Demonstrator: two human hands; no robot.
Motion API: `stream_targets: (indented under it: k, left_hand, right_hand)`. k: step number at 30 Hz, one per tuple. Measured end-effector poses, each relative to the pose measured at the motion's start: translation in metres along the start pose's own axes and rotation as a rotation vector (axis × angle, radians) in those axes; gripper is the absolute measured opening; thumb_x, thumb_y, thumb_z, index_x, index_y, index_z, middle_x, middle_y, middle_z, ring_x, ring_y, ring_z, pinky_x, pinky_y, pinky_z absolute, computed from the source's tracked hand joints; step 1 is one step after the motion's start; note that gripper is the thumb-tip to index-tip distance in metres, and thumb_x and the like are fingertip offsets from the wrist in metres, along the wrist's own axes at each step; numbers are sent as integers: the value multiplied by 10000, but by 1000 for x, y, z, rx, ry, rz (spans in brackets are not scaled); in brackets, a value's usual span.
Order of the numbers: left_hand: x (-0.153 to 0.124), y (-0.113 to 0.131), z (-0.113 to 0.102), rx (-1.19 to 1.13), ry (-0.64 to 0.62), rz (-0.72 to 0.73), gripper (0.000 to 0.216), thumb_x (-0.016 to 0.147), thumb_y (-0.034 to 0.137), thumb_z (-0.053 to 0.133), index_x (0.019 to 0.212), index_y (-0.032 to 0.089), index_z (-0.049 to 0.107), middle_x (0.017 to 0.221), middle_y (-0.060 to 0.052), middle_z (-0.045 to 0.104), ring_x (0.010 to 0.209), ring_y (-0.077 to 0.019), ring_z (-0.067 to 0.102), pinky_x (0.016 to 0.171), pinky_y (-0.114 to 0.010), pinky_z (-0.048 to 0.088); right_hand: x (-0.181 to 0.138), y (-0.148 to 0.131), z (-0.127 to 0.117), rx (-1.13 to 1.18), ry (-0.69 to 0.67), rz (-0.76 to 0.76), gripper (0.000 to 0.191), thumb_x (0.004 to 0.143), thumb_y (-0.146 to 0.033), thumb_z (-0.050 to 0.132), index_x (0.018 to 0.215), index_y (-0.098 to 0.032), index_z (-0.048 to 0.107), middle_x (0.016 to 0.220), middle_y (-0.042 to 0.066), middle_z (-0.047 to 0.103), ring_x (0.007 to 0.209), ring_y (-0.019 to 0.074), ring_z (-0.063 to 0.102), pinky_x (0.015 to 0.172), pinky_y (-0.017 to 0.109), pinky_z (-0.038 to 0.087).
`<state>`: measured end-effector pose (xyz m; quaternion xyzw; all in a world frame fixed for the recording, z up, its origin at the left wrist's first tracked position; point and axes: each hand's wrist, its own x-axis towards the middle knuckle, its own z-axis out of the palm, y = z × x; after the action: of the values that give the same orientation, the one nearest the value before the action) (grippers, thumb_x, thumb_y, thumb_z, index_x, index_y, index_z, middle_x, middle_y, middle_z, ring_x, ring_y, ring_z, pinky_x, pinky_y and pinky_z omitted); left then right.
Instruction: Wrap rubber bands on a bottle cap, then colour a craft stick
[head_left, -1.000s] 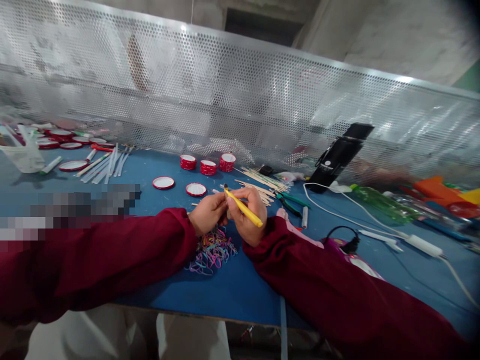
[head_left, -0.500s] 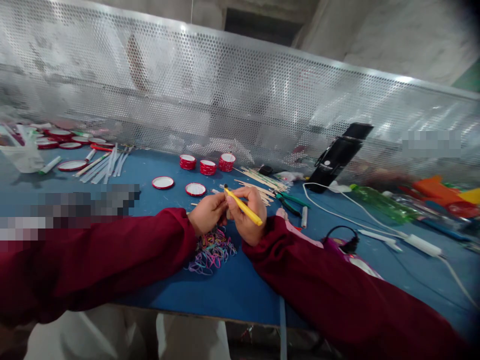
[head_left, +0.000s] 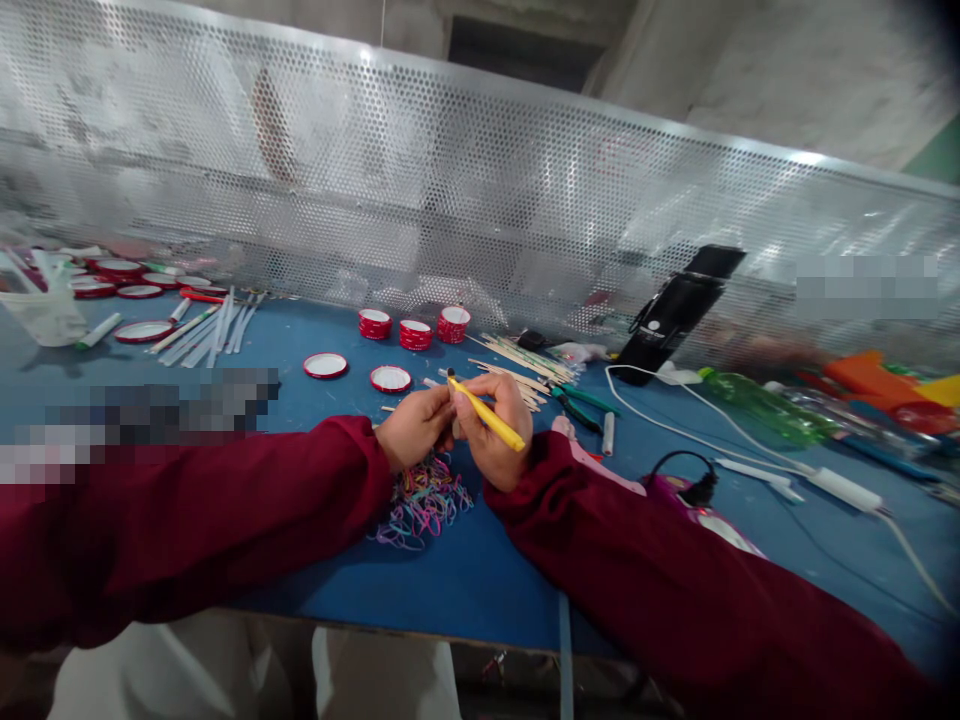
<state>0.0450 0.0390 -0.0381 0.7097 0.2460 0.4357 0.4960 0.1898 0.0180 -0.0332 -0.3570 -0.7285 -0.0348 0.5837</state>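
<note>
My right hand (head_left: 501, 425) is closed around a slim yellow pen-like tool (head_left: 491, 418), whose dark tip points up and away to the left. Against its fingertips, my left hand (head_left: 412, 428) is pinched shut; whatever it holds is hidden between the two hands. A loose heap of colourful rubber bands (head_left: 427, 505) lies on the blue table (head_left: 465, 590), just below and partly behind my hands. Beyond them is a round white lid with a red rim (head_left: 391, 378), and a similar lid (head_left: 325, 365) lies farther left.
Stacked red lids (head_left: 415, 335) stand toward the perforated metal panel (head_left: 450, 180). Wooden sticks (head_left: 517, 360) and green-handled pliers (head_left: 579, 408) lie right of my hands. A black bottle-like object (head_left: 671, 315) leans behind a white cable (head_left: 720, 405). Glue sticks (head_left: 214, 335) and a white cup (head_left: 45, 318) are left.
</note>
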Motion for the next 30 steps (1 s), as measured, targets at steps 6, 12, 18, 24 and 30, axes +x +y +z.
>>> stream_targets:
  k: [6,12,18,24,30]
  left_hand:
    - [1,0,-1,-4,-4,-8,321,950,480,554,823,188,517,599,36,549,465,-100,532,462,-216,430]
    - [1,0,-1,-20,-1,-7,327,943,492,559,840,185,519,612,44,544,461,-94,531,452,-211,429]
    - [1,0,-1,-44,-11,-13,369,937,528,563,817,181,520,657,26,583,465,-87,539,459,-213,450]
    - [2,-2,-1,-54,-10,-22,376,932,534,578,822,178,527,649,24,590,473,-86,545,460,-203,448]
    - [2,-1,-1,-52,-9,-18,363,942,517,569,820,179,518,622,32,564,466,-91,543,458,-209,446]
  right_hand:
    - [2,-2,-1,-32,5,-21,88,958,-323,587,942,-243,557,900,42,685,771,177,691,654,319,588]
    - [3,-3,-1,-51,23,-47,74,950,-311,591,931,-247,559,886,37,689,796,188,692,689,332,585]
    - [3,-2,-1,-68,40,-40,80,955,-316,582,933,-244,555,878,37,673,782,183,680,658,321,574]
    - [3,-1,0,-59,47,-42,93,966,-331,567,931,-246,555,873,34,672,780,183,681,650,321,573]
    - [2,-2,0,-46,39,-42,79,955,-317,587,943,-246,554,884,34,680,770,180,683,659,319,575]
